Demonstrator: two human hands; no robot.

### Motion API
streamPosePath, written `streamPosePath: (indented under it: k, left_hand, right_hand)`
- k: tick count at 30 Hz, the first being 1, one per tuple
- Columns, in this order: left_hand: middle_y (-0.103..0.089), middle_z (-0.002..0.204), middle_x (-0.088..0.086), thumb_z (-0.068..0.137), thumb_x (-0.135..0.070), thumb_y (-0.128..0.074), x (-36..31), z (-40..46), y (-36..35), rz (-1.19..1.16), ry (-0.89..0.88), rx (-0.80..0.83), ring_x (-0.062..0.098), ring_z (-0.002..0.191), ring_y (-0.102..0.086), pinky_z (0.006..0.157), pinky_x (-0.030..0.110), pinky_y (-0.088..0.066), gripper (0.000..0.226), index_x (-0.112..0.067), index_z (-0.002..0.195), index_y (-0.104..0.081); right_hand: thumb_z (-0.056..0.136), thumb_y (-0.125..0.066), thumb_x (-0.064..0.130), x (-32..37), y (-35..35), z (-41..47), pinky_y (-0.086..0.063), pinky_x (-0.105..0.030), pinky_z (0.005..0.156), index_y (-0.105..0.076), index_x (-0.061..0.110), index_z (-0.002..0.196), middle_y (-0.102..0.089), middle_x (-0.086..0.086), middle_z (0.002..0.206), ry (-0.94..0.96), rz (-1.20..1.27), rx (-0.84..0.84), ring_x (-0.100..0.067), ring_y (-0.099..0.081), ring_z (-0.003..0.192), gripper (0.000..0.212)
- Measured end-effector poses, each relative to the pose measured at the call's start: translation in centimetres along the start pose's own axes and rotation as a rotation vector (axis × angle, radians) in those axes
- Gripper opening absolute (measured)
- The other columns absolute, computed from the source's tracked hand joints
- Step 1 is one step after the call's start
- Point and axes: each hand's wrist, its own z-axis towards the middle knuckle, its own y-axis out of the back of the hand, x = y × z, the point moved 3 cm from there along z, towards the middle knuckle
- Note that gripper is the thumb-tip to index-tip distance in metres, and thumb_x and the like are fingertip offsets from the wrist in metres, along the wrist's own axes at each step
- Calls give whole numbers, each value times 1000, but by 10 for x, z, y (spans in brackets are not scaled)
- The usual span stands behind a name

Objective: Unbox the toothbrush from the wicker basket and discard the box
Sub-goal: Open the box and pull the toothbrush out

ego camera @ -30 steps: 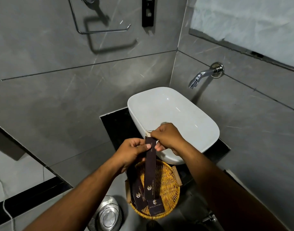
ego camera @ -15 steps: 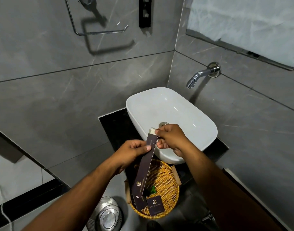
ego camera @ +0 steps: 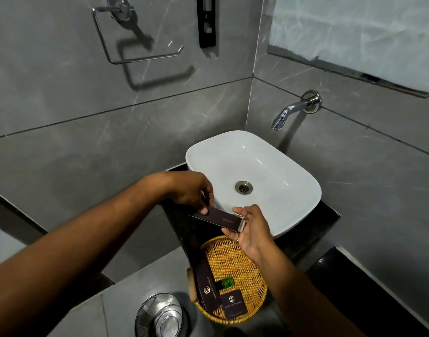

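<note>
A long dark brown toothbrush box [ego camera: 220, 218] lies almost level in the air above the counter, in front of the white basin. My left hand [ego camera: 191, 190] pinches its left part from above. My right hand [ego camera: 251, 229] is cupped at its open right end, palm up, fingers touching the flap. No toothbrush shows outside the box. Below sits the round wicker basket [ego camera: 242, 263], holding another long dark box [ego camera: 207, 285], a small square dark box [ego camera: 233, 304] and a small green item [ego camera: 226, 282].
The white basin [ego camera: 293, 198] stands on a black counter [ego camera: 325, 217], with a chrome tap [ego camera: 291, 111] on the right wall. A steel pedal bin [ego camera: 160, 317] stands on the floor at lower left. A chrome ring holder [ego camera: 135, 45] hangs on the tiled wall.
The box has swung from upright to nearly level. My left hand moved up and left along it. My right hand turned palm up at the open end.
</note>
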Motion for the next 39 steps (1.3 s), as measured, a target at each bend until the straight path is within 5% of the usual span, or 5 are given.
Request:
streamPosePath:
  k: [5,16,27,33,39]
  left_hand:
    - [-56,100,-4,80,-22,-77,-26,2,17,199,115,155,18,94,-54,77,28,-52,43,-18,121,-64]
    - [-60,74,-17,80,-13,-77,-33,-14,50,216,149,185,-1,65,-55,57,18,-45,39,-20,118,-71]
    - [-71,93,5,83,4,-69,46,-70,29,-338,187,80,10,75,-65,63,16,-54,38,-11,118,-64]
    - [-72,103,19,83,9,-66,100,-91,-26,-724,211,-54,21,84,-67,68,24,-54,35,-7,114,-66]
    - [-66,87,11,85,11,-64,124,-89,-90,-1023,224,-200,6,52,-63,44,17,-47,34,-10,111,-68]
  right_hand:
    - [98,-46,36,-6,-9,-3,-54,-26,46,-59,6,87,-66,-21,83,-39,-74,-30,-26,-68,66,34]
    - [97,-46,37,-21,-5,-5,-41,-23,41,-59,7,87,-65,-5,52,-132,-65,-42,-16,-59,46,34]
    - [88,-68,28,13,17,-6,-29,-16,33,-62,5,69,-57,-9,58,166,-386,-320,-10,-40,32,30]
    - [80,-73,36,69,30,-21,-38,-29,58,-52,16,50,-54,0,51,536,-903,-423,-22,-51,55,42]
    - [85,-59,27,60,4,-31,-34,-27,59,-58,12,72,-67,-11,79,686,-1919,-322,-33,-62,74,21]
